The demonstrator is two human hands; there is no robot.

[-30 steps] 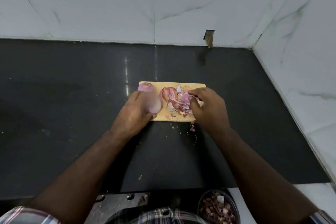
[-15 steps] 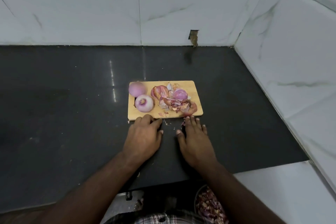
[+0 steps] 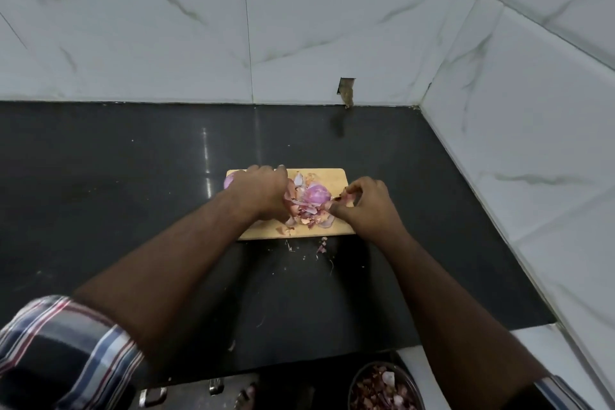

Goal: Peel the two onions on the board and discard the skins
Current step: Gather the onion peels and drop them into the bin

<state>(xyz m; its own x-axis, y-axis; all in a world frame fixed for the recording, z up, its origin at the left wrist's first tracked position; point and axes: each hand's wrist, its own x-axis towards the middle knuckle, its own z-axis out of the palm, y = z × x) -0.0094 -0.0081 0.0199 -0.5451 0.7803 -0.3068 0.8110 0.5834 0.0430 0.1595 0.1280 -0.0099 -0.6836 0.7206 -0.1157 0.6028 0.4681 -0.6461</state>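
A small wooden board lies on the black counter. At its far left corner a peeled purple onion peeks out from behind my left hand; the other onion is hidden under that hand. A pile of onion skins, topped by a large purple piece, fills the board's middle. My left hand's fingers curl into the pile's left side. My right hand pinches skin pieces at the pile's right side.
Loose skin scraps lie on the counter just in front of the board. A dark bowl holding onion skins sits below the counter edge at bottom right. White tiled walls meet in a corner at the right, with a small hole.
Both hands have moved from lying flat on the counter in front of the board up onto it and closed on the skin pile. My left hand now covers one onion.
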